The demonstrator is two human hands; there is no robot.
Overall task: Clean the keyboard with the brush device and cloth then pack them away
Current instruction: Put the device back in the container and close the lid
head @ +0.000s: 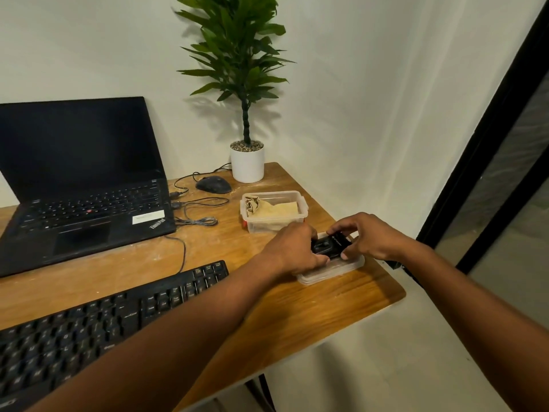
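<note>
Head view, hands: the left hand [297,248] and the right hand [368,237] meet right of centre in the frame, both with fingers curled round the small black oblong brush device [329,246], each gripping one end.
Brush device: held between the two hands just above the clear flat plastic lid [329,270], which lies on the worn wooden table [267,316] near its right edge; whether the device touches the lid I cannot tell.
Long axis: it seems to run from lower left to upper right, toward the right hand; the fingers hide much of it.
Cloth: the crumpled beige cloth [267,208] lies inside the clear rectangular plastic box [274,224], just beyond the hands, up the frame.
Keyboard: the black full-size keyboard [98,322] lies at lower left, well apart from the device and on the left hand's side.
Key relation: my judgement is that the device has to travel left and down the frame to reach the keys, and the left hand is nearer them.
Other things: black open laptop [80,179] at upper left, dark mouse [213,184] and white potted plant [247,162] behind the box.
</note>
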